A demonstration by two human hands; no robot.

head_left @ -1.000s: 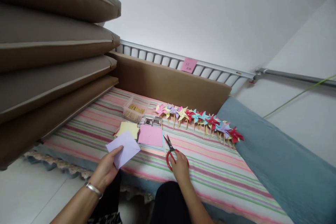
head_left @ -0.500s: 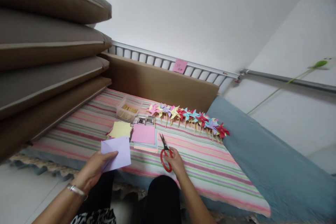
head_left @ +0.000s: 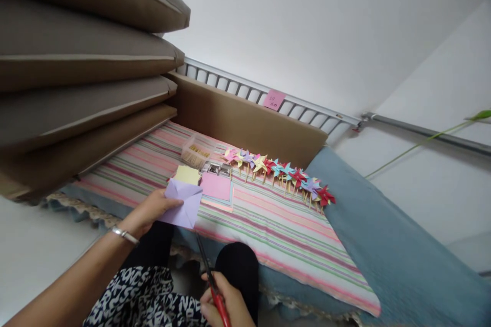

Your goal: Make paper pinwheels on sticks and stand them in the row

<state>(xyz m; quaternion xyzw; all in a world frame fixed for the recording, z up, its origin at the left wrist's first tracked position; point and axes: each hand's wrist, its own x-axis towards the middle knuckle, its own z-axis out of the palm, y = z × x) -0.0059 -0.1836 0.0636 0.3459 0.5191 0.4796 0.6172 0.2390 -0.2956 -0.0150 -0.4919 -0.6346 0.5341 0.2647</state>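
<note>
My left hand pinches a folded lilac paper square and holds it up over the near edge of the striped cloth. Low in the picture, my right hand grips red-handled scissors, whose dark blades point up toward the underside of the lilac paper. The blade tips stop just short of the paper. Behind the paper lie a pink sheet stack and a yellow sheet stack.
A row of several coloured paper pinwheels lies along the brown board. A clear box of wooden sticks and a small tray of metal pins sit behind the sheets. Brown cushions are stacked at left, blue fabric at right.
My right hand lifted the scissors off the striped cloth and drew them down toward my lap. My left hand raised the lilac paper and turned it.
</note>
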